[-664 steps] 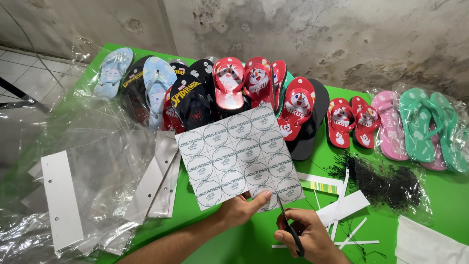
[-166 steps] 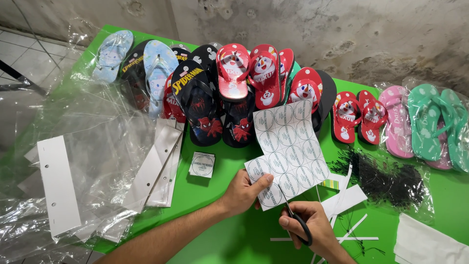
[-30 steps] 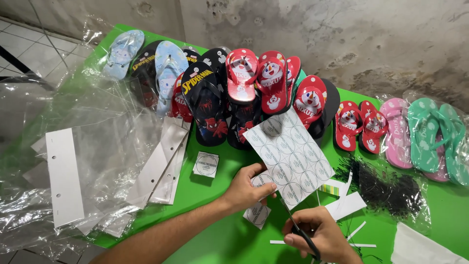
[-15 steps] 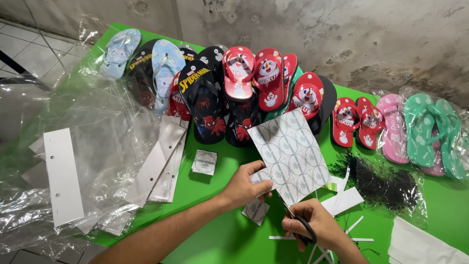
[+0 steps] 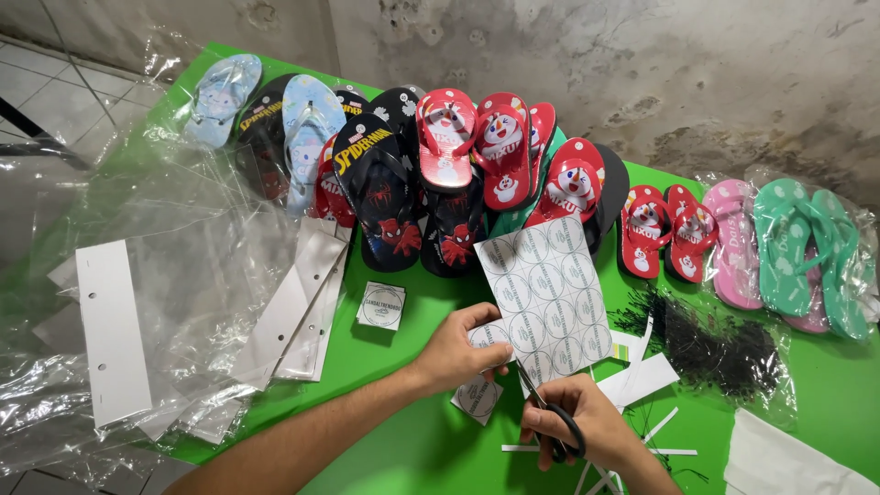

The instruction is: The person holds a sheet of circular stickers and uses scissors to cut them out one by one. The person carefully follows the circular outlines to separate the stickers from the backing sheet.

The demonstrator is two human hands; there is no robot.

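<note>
Head view: left hand (image 5: 456, 351) pinching sheet (image 5: 548, 299) low at its edge, holding it up off green surface (image 5: 403, 440) for cutting. Right hand (image 5: 576, 426) closed around scissors (image 5: 548, 423), blades at bottom edge. Since half a second ago: sheet turned more upright, another cut label (image 5: 477, 398) hanging below.
</note>
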